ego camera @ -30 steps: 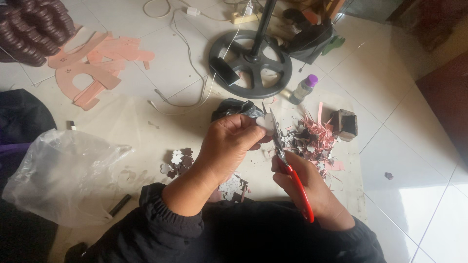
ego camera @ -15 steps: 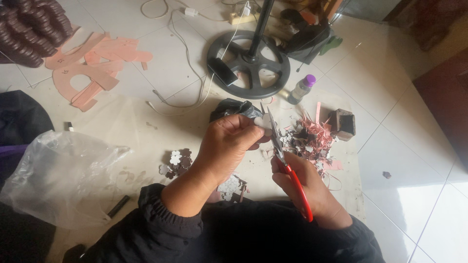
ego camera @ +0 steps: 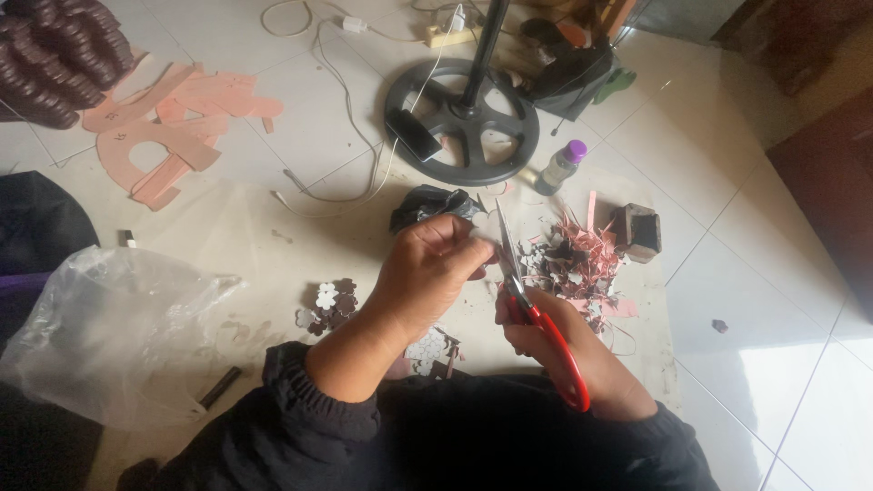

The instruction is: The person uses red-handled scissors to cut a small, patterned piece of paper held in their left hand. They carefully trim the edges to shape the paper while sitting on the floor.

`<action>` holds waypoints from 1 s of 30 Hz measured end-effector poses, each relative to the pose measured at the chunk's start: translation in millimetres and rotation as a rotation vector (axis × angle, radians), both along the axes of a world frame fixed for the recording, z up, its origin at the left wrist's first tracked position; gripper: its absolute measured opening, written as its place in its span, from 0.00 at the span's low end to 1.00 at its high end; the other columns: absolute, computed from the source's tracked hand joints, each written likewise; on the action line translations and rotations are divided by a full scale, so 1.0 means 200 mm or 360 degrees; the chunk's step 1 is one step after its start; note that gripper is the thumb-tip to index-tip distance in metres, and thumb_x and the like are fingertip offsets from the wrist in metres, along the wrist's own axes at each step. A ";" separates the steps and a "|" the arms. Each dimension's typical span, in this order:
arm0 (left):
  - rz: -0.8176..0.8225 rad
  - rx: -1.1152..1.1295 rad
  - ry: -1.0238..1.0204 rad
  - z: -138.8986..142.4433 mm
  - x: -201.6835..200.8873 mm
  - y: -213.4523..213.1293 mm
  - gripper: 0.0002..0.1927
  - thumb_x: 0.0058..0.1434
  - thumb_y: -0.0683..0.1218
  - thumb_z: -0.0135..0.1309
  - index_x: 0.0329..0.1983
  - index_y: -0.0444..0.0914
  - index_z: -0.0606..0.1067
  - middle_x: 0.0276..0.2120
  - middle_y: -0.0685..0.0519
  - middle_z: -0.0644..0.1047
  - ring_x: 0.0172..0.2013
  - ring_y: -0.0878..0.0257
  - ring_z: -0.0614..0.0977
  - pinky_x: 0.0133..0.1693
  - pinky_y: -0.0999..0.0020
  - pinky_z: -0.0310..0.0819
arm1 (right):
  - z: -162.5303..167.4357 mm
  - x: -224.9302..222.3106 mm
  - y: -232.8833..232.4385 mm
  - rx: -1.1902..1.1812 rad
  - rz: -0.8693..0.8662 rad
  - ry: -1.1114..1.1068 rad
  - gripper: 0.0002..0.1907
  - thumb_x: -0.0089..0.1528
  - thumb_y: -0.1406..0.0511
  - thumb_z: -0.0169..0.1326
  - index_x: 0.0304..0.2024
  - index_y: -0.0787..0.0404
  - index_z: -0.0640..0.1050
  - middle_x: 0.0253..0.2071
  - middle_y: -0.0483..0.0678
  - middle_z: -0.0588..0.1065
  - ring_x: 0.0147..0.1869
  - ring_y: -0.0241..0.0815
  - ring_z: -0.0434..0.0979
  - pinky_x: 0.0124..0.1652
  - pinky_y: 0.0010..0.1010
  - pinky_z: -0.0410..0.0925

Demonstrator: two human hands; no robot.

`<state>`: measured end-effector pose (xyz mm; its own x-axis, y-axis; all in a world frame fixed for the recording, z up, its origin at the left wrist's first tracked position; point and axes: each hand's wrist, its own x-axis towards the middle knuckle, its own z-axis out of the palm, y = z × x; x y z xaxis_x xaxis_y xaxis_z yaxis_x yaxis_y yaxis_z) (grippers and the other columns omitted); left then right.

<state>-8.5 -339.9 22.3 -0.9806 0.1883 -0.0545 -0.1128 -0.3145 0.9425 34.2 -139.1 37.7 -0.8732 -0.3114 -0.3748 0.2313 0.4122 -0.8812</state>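
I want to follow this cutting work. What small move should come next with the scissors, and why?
Probably close the red-handled scissors a little: the right hand holds them with blades up at the small pale piece pinched by the left hand, above the scrap pile.

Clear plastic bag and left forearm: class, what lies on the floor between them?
In the head view, a small pile of cut flower shapes lies between the clear plastic bag and the left forearm, on bare floor.
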 end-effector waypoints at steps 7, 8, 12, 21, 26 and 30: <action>-0.0200 -0.0433 -0.0102 0.03 -0.04 -0.10 0.10 0.55 0.45 0.58 0.32 0.32 0.82 0.27 0.52 0.82 0.27 0.70 0.78 0.31 0.73 0.72 | 0.07 -0.01 0.03 0.0068 0.0306 0.0190 0.11 0.57 0.64 0.53 0.38 0.64 0.75 0.32 0.46 0.70 0.39 0.36 0.68 0.40 0.30 0.66; -0.0233 -0.0393 -0.0087 0.03 -0.05 -0.11 0.10 0.55 0.45 0.58 0.33 0.32 0.81 0.28 0.52 0.83 0.28 0.70 0.80 0.32 0.74 0.74 | 0.07 -0.01 0.04 0.0090 0.0327 0.0182 0.11 0.57 0.63 0.53 0.38 0.63 0.75 0.32 0.46 0.70 0.39 0.36 0.68 0.40 0.30 0.66; -0.0331 -0.0304 -0.0098 0.03 -0.06 -0.13 0.10 0.55 0.44 0.60 0.33 0.30 0.81 0.30 0.49 0.85 0.30 0.69 0.82 0.34 0.74 0.78 | 0.08 -0.03 0.05 0.0199 0.0354 0.0054 0.11 0.56 0.63 0.54 0.38 0.63 0.75 0.31 0.47 0.71 0.37 0.36 0.68 0.39 0.31 0.66; -0.0440 -0.0196 -0.0295 0.02 -0.08 -0.14 0.11 0.56 0.43 0.61 0.37 0.29 0.80 0.33 0.46 0.85 0.35 0.62 0.87 0.36 0.71 0.82 | 0.05 -0.05 0.09 0.0269 0.0404 0.0040 0.13 0.56 0.62 0.55 0.41 0.62 0.77 0.33 0.46 0.75 0.38 0.35 0.71 0.40 0.29 0.68; -0.0461 -0.0149 -0.0400 0.00 -0.09 -0.15 0.11 0.56 0.42 0.61 0.37 0.28 0.79 0.33 0.45 0.84 0.35 0.60 0.87 0.37 0.69 0.82 | 0.04 -0.05 0.10 0.0252 0.0355 -0.0063 0.13 0.56 0.62 0.56 0.38 0.65 0.77 0.29 0.47 0.73 0.34 0.36 0.69 0.36 0.30 0.66; -0.0486 -0.0077 -0.0446 -0.02 -0.10 -0.15 0.10 0.56 0.42 0.61 0.37 0.29 0.78 0.35 0.45 0.84 0.36 0.60 0.88 0.38 0.68 0.83 | 0.03 -0.04 0.09 0.0151 0.0311 -0.0093 0.14 0.56 0.62 0.57 0.38 0.66 0.77 0.30 0.45 0.74 0.35 0.33 0.70 0.37 0.29 0.67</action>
<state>-28.0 -370.1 17.7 -0.8260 0.4591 -0.3270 -0.4482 -0.1831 0.8750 25.9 -120.2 43.0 -0.7758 -0.4335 -0.4585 0.1880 0.5348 -0.8238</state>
